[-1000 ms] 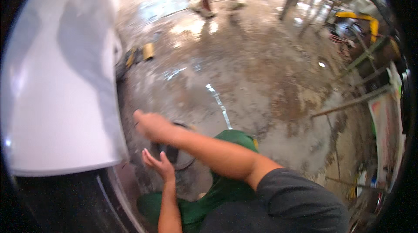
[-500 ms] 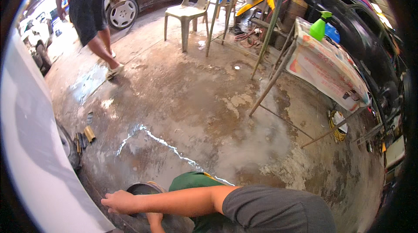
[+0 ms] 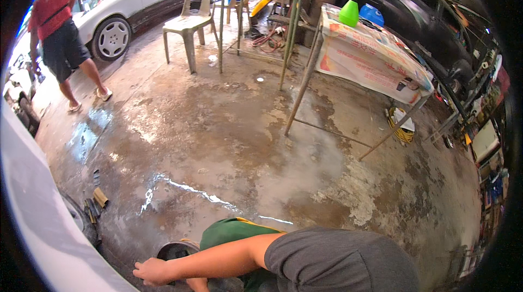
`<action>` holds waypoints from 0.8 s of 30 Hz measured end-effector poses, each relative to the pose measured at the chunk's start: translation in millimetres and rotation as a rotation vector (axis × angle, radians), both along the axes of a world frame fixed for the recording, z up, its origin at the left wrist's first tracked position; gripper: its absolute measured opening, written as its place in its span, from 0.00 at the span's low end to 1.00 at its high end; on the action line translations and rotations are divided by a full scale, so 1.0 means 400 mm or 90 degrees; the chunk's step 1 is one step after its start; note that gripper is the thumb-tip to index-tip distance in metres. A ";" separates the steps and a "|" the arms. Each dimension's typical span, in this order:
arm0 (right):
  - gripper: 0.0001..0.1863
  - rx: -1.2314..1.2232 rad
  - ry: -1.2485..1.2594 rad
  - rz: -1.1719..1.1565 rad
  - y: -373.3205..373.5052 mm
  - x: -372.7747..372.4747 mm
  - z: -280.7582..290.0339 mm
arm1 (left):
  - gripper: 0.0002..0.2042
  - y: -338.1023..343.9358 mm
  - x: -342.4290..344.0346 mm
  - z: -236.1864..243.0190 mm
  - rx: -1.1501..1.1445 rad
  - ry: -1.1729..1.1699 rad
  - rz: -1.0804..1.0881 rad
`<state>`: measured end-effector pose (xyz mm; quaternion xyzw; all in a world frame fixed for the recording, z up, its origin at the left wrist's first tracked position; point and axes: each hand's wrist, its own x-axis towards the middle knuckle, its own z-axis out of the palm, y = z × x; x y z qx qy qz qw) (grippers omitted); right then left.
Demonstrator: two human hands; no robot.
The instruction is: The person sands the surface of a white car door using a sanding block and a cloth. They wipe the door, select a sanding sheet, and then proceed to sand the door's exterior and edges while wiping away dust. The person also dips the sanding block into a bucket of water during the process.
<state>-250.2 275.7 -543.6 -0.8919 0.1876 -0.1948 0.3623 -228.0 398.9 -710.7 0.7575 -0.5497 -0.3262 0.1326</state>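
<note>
My right hand reaches across to the left at the bottom edge, from a bare forearm and a grey sleeve. Its fingers curl down against a dark surface next to a round dark rimmed object; whether it grips anything does not show. Only a sliver of my left forearm shows under the right arm, and the left hand is out of the picture. My green-clad knee is just behind the arm. A white car body panel curves along the left side.
Small tools lie on the wet concrete by the panel. A person in a red shirt walks at the far left near a white car. Beyond stand a plastic chair, a metal frame, a covered table with a green spray bottle, and a dark car.
The view has swung up from the white panel toward the open workshop floor. My right hand has sunk to the bottom left edge. My left hand has dropped out of sight.
</note>
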 end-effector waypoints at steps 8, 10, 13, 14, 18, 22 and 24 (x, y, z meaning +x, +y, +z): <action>0.20 0.010 -0.049 -0.018 -0.025 0.003 -0.062 | 0.32 0.008 -0.057 0.065 -0.147 0.036 0.064; 0.22 0.007 -0.039 -0.025 -0.025 0.007 -0.062 | 0.29 0.013 -0.065 0.071 -0.231 0.076 0.127; 0.21 0.072 -0.028 -0.013 -0.038 0.029 -0.025 | 0.25 0.022 -0.053 0.010 -0.219 -0.010 0.084; 0.20 0.083 -0.034 -0.029 -0.057 0.023 -0.027 | 0.23 0.021 -0.030 -0.014 -0.220 -0.052 0.090; 0.19 0.098 -0.039 -0.158 -0.175 -0.040 -0.001 | 0.22 0.002 -0.004 0.024 -0.331 0.195 0.351; 0.28 0.185 -0.139 -0.240 -0.283 -0.013 0.026 | 0.29 -0.021 0.105 0.099 -0.469 0.601 0.557; 0.30 0.183 -0.224 -0.267 -0.293 -0.021 0.026 | 0.37 -0.045 0.083 0.235 -0.579 0.646 0.526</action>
